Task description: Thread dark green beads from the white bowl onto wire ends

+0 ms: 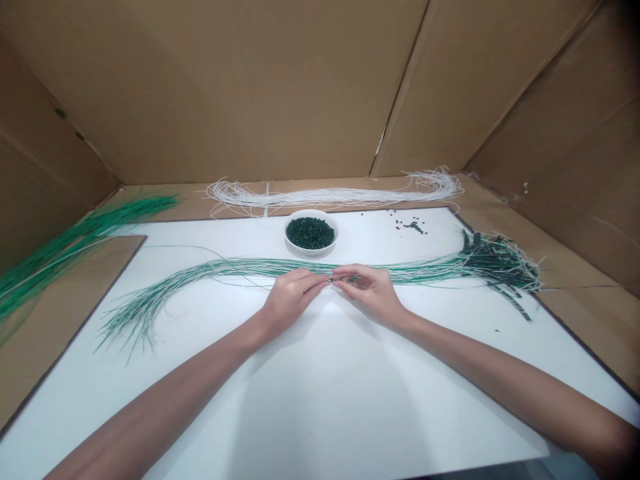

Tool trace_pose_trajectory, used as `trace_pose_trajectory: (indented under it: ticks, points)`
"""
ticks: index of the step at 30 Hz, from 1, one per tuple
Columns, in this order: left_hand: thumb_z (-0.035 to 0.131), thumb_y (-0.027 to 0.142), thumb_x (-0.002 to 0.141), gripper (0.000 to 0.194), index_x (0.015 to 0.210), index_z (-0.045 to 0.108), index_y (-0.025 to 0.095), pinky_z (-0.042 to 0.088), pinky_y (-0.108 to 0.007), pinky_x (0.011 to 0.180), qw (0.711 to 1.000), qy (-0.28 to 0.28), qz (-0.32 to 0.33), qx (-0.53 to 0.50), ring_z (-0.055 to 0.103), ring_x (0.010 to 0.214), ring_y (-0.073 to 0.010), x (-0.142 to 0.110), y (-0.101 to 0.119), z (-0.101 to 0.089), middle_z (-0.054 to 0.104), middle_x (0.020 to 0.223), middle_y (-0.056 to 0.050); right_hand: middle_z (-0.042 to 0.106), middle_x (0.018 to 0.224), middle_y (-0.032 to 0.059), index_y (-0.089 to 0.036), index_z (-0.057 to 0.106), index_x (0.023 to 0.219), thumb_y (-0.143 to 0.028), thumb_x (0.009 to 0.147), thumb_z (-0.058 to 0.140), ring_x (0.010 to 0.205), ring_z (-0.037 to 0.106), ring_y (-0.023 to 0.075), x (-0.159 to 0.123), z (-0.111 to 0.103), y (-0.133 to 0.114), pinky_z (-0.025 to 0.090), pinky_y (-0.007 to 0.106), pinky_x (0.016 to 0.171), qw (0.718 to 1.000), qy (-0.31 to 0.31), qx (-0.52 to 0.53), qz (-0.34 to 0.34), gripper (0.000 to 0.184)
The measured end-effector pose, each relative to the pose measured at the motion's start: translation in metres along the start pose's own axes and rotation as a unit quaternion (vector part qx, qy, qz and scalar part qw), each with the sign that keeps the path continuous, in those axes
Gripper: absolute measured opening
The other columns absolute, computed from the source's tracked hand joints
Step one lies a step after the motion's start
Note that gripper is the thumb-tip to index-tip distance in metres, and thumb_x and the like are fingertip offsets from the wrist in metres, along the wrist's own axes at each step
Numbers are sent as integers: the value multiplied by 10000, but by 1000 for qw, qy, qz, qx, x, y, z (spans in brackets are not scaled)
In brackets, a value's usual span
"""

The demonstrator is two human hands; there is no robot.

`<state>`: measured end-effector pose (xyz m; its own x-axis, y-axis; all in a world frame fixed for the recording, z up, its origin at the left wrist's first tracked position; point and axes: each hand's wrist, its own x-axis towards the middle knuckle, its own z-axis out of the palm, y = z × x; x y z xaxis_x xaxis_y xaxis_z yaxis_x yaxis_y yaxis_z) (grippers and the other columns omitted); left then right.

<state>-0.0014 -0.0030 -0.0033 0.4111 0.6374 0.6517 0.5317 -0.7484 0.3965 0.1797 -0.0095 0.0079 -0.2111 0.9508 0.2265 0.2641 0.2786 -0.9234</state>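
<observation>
My left hand (293,297) is closed in a pinch, with a thin strand seeming to run from it to the left. Facing it, my right hand (370,290) pinches thumb against forefinger. Between the two sets of fingertips shows a tiny dark green bead (331,281), almost hidden by them. Just behind both hands lies a long bundle of green and white strands (430,270). Its right end carries many rows of dark beads (495,260); its left end fans out bare. A white bowl (311,252) full of dark green beads (310,233) stands beyond the bundle.
Loose beads (413,227) are scattered on the white board (320,400) at the back right. White strands (330,196) lie along the back, and green strands (75,240) at the left. Cardboard walls (225,87) enclose the back and sides.
</observation>
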Motion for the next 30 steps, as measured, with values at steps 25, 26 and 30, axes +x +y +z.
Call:
trace_pose_trajectory:
  ticks: [25,26,30]
  points:
    - [495,230,796,138,846,611,174,432,-187,580,995,-60,-70,-36,492,547,-70,6,10,-6,613,757,-9,615,731,33,-175,619,711,-235,781,509,664,537,133,11,-13,-14,379,227,574,980,-89,-149,-95,144]
    - [488,227,801,139,858,604,177,433,-188,592,995,-62,-74,-34,505,571,-73,5,10,-6,615,780,-9,614,733,33,-176,616,717,-224,786,500,671,537,135,11,-14,-14,381,228,586,977,-89,-164,-107,143]
    - [464,234,821,153,906,584,192,441,-211,682,995,-55,-83,-31,572,736,-106,3,7,-3,630,858,-10,611,746,37,-182,607,743,-203,797,476,697,539,144,14,-16,-15,385,231,594,966,-79,-209,-133,142]
